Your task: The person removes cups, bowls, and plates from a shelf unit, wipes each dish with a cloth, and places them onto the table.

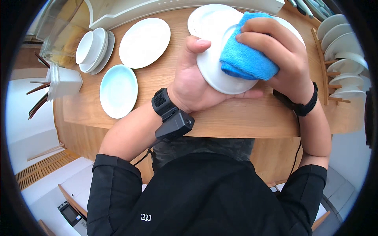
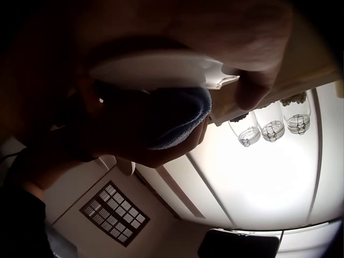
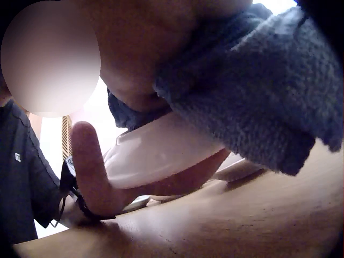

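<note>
My left hand [image 1: 189, 84] is palm up beneath a white plate [image 1: 212, 72], fingers stretched out under it and thumb upright beside its rim. In the right wrist view, that thumb [image 3: 88, 156] stands clear of the plate's upper face. Folded blue cloth [image 1: 248, 57] lies against the top of the plate, gripped by my right hand [image 1: 289, 59] with bent fingers. The cloth [image 3: 258, 91] hangs over the plate's edge in the right wrist view. Another white plate [image 1: 204, 15] shows behind, partly covered by the held one.
On the left of the wooden table [image 1: 236, 122] are a large white plate [image 1: 145, 43], a pale bluish plate [image 1: 118, 91] and stacked white dishes [image 1: 86, 49]. A white holder [image 1: 69, 82] with chopsticks stands far left. At right, a wooden rack [image 1: 319, 67] bears several dishes.
</note>
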Tool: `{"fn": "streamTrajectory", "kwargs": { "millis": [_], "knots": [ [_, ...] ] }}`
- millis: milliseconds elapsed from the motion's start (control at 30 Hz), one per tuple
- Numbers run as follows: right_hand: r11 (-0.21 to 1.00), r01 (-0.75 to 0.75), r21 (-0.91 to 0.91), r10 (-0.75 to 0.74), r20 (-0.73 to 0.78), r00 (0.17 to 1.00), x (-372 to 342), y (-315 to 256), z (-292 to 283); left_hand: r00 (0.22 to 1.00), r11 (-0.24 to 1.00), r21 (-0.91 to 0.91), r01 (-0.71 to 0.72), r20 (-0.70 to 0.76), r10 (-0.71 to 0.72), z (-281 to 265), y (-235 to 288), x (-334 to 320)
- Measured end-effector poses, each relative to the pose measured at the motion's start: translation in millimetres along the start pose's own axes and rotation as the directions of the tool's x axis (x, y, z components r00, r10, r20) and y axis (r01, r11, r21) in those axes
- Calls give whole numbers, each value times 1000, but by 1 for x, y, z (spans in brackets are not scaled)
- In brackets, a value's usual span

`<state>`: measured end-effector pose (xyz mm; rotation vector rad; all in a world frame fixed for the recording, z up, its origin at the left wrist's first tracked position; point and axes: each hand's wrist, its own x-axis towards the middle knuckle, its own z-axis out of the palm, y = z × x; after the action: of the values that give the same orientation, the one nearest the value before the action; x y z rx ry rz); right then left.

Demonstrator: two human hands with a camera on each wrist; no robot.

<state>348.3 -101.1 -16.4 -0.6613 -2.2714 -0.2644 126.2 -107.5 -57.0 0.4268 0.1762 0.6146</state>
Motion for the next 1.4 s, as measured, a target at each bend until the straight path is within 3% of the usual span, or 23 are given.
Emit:
{"fn": "streamTrajectory", "kwargs": {
  "millis": [100,167,233,333,433,500,567,633,700,767,833,900,967,1000,1100,1200,1233,1300,1333,1400],
  "knots": [
    [998,-15,56,8,121,993,2,-14,-5,999,1000,25,1,-39,0,-6,-5,3],
    [992,98,78,-110,166,980,3,-20,-3,989,971,221,-91,-96,114,-10,-11,6],
    [992,73,99,-89,173,981,1,-12,-2,995,992,125,-34,-92,46,-10,-11,5],
    [1000,27,-4,-27,43,999,10,3,-3,992,988,-110,104,-59,-111,-8,-7,3],
    [999,49,4,-50,74,996,6,9,-6,996,993,-96,67,-43,-72,-10,-6,5],
    [996,49,76,-62,188,980,6,-4,-9,999,993,-117,34,-16,-36,-14,-7,6],
    [992,92,85,-104,148,984,7,-16,-1,989,988,139,-70,-118,86,-12,-13,11],
    [993,93,79,-104,145,984,5,-12,-3,990,991,111,-69,-118,82,-14,-13,10],
    [1000,17,26,-17,-17,1000,8,-2,3,962,965,-248,82,272,-12,-32,-14,11],
    [999,15,38,-15,0,1000,9,-2,0,952,943,-317,99,307,3,-32,-15,11],
    [991,75,114,-99,215,972,11,-11,-9,998,990,-127,-61,-21,59,-14,-9,8],
    [979,78,188,-125,251,960,13,-9,-13,997,992,-98,-74,-30,71,-15,-7,8],
    [982,-9,189,-56,332,942,13,-1,-24,999,969,-245,-36,13,40,-11,-4,8],
    [992,-45,114,5,327,945,14,4,-27,997,972,-233,23,74,-6,-18,-2,5],
    [996,-64,54,53,183,982,8,18,-13,990,932,-355,67,140,-18,-25,-5,6],
    [995,-101,15,99,116,988,9,-2,-3,988,928,-362,87,148,-35,-31,-9,8],
    [996,-86,-4,85,156,984,8,-9,-4,989,928,-363,84,144,-33,-30,-9,7],
    [999,21,33,-28,206,978,17,-22,-8,990,995,-74,72,123,-62,-21,-10,5],
    [999,22,40,-30,206,978,17,-21,-7,999,999,-29,-40,17,40,-14,-13,10],
    [975,65,213,-113,223,968,16,-15,-6,998,997,-60,-55,-16,54,-9,-15,11]
  ]
}}
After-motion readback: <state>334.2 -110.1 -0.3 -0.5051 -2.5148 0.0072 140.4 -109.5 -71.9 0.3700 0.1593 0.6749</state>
